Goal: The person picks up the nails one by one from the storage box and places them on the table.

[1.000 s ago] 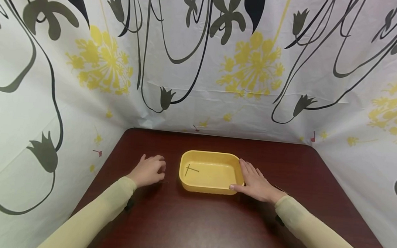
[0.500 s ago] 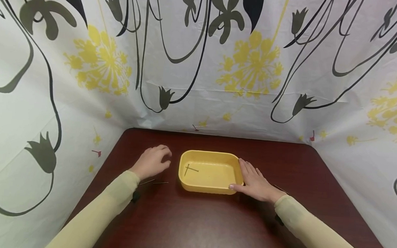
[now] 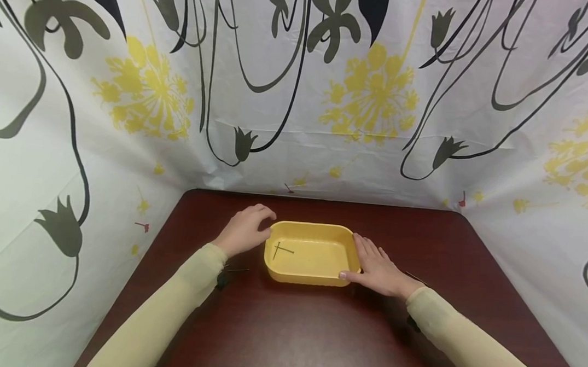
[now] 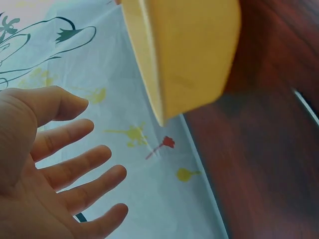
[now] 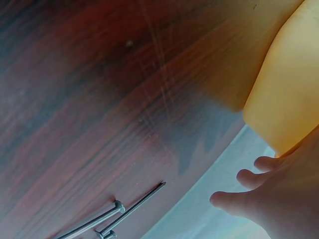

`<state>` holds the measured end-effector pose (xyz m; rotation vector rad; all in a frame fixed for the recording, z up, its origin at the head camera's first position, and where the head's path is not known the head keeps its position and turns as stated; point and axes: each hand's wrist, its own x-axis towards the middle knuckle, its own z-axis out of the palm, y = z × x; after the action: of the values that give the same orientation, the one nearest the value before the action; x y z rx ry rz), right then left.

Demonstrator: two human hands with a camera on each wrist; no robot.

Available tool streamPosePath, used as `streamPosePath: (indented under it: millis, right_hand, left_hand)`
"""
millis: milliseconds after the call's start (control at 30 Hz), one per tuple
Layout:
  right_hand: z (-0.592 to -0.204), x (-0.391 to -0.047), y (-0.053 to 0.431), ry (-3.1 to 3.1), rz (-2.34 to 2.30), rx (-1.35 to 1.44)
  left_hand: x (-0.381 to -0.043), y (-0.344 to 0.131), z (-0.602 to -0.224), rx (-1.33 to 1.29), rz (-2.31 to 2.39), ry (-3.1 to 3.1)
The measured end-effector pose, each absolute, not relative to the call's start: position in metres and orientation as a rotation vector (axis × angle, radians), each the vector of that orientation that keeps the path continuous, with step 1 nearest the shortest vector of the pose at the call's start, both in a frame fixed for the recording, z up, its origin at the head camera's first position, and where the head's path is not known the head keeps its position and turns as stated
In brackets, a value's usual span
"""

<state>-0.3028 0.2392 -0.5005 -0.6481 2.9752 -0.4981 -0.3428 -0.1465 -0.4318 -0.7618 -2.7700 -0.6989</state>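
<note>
A yellow plastic tub (image 3: 314, 280) stands mid-table with two crossed nails (image 3: 283, 250) lying at the left of its floor. My left hand (image 3: 246, 230) is raised at the tub's left rim, its fingers relaxed and spread; the left wrist view shows the palm with nothing in it. Against the tub's right end lies my right hand (image 3: 380, 269), fingers straight along the wall and thumb at the near right corner of the rim. Several nails (image 5: 135, 208) rest on the table beside the right hand. Another nail (image 3: 239, 270) lies near my left wrist.
The dark red-brown table (image 3: 297, 337) has rounded far corners. A white patterned curtain (image 3: 297, 112) hangs behind it and along both sides. Each wrist carries a small dark device under the sleeve's cuff.
My left hand has moved right and away from me, from over the nails on the left to the tub's left rim. The right hand and the tub stay put.
</note>
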Motion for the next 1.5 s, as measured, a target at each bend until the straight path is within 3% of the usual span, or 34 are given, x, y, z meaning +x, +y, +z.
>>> streamPosePath:
  millis: [300, 1500]
  right_hand:
    - [-0.499, -0.305, 0.239, 2.977, -0.505, -0.652]
    - [-0.499, -0.305, 0.238, 2.962, -0.531, -0.644]
  left_hand:
    - [-0.352, -0.124, -0.425, -0.865, -0.698, -2.751]
    - [-0.381, -0.073, -0.487, -1.187, 0.008, -2.841]
